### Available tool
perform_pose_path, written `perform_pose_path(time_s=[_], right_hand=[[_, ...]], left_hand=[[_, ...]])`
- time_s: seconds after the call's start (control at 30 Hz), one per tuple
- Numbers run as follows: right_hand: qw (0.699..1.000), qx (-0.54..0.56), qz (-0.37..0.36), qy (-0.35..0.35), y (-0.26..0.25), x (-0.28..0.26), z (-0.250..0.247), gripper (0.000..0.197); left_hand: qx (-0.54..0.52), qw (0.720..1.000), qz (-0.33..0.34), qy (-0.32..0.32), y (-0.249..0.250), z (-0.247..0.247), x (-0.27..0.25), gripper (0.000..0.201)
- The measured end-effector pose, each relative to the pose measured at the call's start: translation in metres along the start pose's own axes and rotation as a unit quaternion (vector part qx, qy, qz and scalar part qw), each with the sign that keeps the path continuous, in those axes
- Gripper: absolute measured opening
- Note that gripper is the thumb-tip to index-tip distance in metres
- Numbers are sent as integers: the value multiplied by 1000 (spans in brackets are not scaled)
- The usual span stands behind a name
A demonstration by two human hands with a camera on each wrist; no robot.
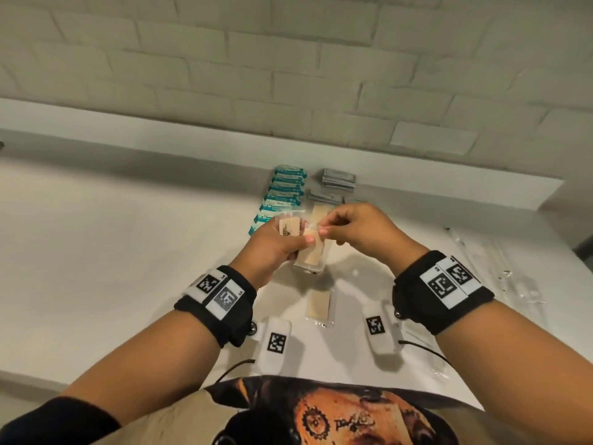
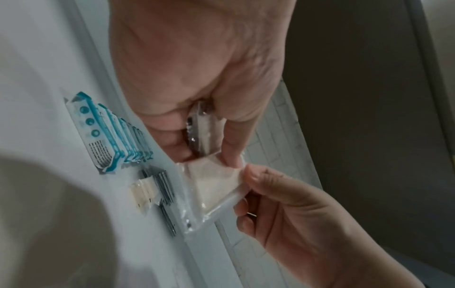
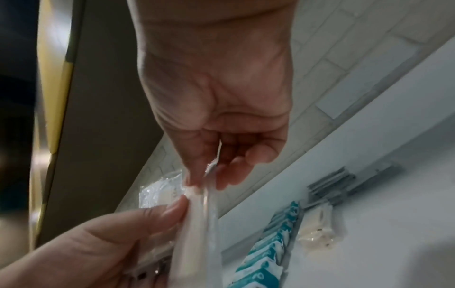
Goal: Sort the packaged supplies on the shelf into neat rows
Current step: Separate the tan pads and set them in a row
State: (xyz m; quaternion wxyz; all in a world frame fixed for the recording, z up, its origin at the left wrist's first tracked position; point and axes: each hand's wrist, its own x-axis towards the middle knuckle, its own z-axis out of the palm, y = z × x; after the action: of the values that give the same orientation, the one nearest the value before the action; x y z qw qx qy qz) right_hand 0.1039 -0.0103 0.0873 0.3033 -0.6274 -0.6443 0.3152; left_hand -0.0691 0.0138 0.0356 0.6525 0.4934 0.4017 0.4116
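Above the white shelf (image 1: 128, 252) my left hand (image 1: 272, 248) grips a small stack of clear packets with beige pads (image 1: 290, 228), seen in the left wrist view as a packet stack (image 2: 200, 132). My right hand (image 1: 349, 228) pinches the top corner of one beige packet (image 1: 309, 255) that hangs between both hands; it shows as a clear packet (image 2: 211, 187) and edge-on as a packet (image 3: 197, 233). A row of teal packets (image 1: 279, 200) lies behind, with grey packets (image 1: 338, 181) to its right. One more beige packet (image 1: 318, 305) lies nearer me.
A white brick wall (image 1: 288, 59) backs the shelf. Clear plastic wrappers (image 1: 513, 284) lie at the shelf's right end. Another beige packet (image 1: 319, 213) lies flat beyond my hands, next to the teal row. My printed shirt (image 1: 337, 412) fills the bottom of the head view.
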Motion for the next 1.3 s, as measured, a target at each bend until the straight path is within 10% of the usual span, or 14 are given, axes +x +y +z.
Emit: perform_pose_path(time_s=[0.23,0.57,0.8,1.3], right_hand=[[967,-254,23,-9,0,4,-6,7],[934,-317,92,-137,34,-5,34,28],[997,-11,72,-20,3,-5,21,28],[995,81,51,8,4,-10,13,8]], left_hand=[[-18,999,-5,-25,-3,-9,-4,21],[-145,982,-117,-26,-6,-24,-7,50],[-56,997,-46,-21,-6,-13,-6,28],[-14,999,6,-31,-1,-3,-6,13]])
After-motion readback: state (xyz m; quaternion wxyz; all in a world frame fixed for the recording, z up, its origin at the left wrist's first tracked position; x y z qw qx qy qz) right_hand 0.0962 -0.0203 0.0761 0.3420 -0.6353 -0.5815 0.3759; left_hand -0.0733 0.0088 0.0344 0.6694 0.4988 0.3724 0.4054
